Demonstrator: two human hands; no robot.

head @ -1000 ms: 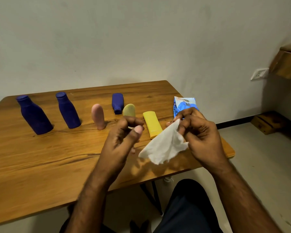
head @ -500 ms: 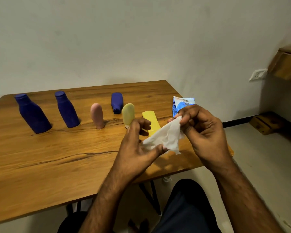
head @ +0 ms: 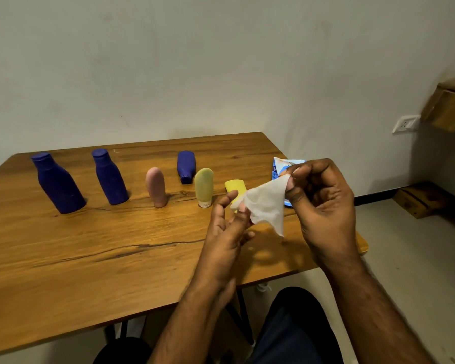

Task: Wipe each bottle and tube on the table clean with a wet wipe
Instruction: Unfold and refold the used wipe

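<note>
One head-worn view, looking forward and down over the counter

The wide-angle camera sits above the near edge of the counter (head: 63, 258), facing its far edge and the wall behind; the left hand (head: 225, 232) and right hand (head: 323, 206) are close below the lens near the counter's right edge, the person's lap fills the bottom, and the floor shows beyond the right edge; no second view shares the scene
</note>
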